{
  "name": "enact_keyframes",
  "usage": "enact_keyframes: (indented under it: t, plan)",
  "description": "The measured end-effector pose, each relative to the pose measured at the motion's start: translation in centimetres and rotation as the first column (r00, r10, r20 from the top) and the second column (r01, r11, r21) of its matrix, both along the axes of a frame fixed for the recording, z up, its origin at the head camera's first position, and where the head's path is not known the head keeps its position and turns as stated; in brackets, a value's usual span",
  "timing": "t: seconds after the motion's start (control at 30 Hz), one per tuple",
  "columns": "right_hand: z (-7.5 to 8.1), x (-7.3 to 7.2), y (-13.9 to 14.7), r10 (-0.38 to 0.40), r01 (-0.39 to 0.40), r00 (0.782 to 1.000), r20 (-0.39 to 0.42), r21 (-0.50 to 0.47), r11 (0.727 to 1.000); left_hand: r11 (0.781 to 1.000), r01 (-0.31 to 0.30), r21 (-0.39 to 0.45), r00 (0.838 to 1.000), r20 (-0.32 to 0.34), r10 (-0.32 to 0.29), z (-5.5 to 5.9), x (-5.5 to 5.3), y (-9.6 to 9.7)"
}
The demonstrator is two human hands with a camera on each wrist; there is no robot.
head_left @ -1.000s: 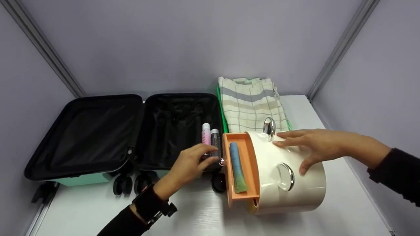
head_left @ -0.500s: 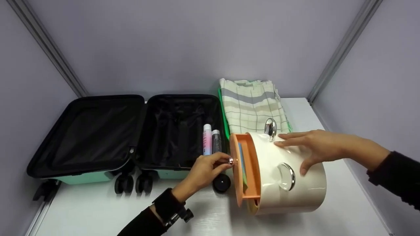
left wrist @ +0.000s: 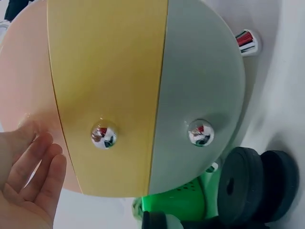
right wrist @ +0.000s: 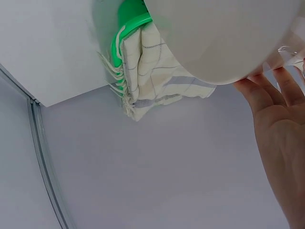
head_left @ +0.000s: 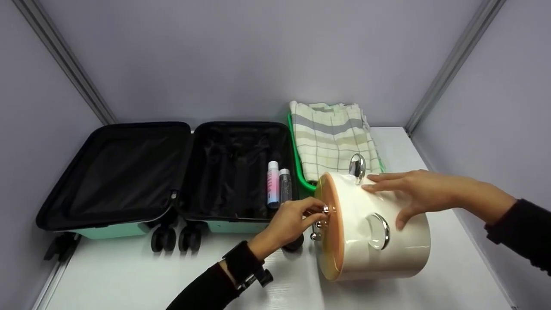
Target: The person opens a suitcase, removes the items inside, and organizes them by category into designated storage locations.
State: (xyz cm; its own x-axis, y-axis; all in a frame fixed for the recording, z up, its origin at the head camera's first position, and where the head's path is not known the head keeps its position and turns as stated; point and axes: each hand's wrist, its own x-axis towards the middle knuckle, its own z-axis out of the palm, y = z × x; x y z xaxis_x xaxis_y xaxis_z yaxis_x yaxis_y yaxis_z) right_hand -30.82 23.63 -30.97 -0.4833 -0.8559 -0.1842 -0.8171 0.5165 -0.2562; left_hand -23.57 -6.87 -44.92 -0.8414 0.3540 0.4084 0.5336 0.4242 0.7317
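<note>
A white rounded drawer box (head_left: 387, 262) lies on the white table, its round face turned left. In the left wrist view that face has an orange-pink drawer (left wrist: 28, 86), a yellow drawer (left wrist: 107, 67) and a grey-green drawer (left wrist: 200, 71), all pushed in. My left hand (head_left: 290, 219) pinches the chrome knob (head_left: 326, 210) of the orange-pink drawer between thumb and fingertips; in the left wrist view the fingers cover that knob. On the box's top rests my right hand (head_left: 413, 191), fingers extended beside a chrome ring-shaped foot (head_left: 357, 167).
An open mint-green suitcase (head_left: 112, 231) with black lining lies to the left. Its right half holds a pink-and-blue bottle (head_left: 273, 185) and a dark bottle with a white cap (head_left: 285, 187). Behind the box, a green basket (head_left: 297, 159) bears a folded plaid cloth (head_left: 331, 137).
The orange drawer, with a blue-green tube in it, has slid right into the box under my left hand, which first reached and pinched its knob. My right hand stays on the box.
</note>
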Motion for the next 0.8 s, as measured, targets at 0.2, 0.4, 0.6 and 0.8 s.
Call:
enact_keyframes:
  t: [0.2, 0.4, 0.6, 0.8]
  plan:
    - [0.1, 0.2, -0.1, -0.009, 0.009, 1.0, 0.007, 0.006, 1.0, 0.993, -0.033, -0.115, 0.996, 0.077, 0.042, -1.6, 0.0, -0.7]
    - [0.1, 0.2, 0.0, -0.014, 0.014, 1.0, 0.011, 0.005, 1.0, 0.987, -0.006, -0.158, 0.988, 0.152, 0.031, -3.0, 0.0, -0.5]
    - [0.2, 0.2, -0.1, -0.021, 0.02, 0.999, 0.025, 0.012, 1.0, 0.987, -0.037, -0.157, 0.989, 0.133, 0.059, -3.8, 0.1, 0.1]
    - [0.1, 0.2, 0.1, -0.014, 0.014, 1.0, 0.021, 0.019, 1.0, 0.982, -0.041, -0.182, 0.995, 0.083, 0.057, -3.9, 0.6, -0.8]
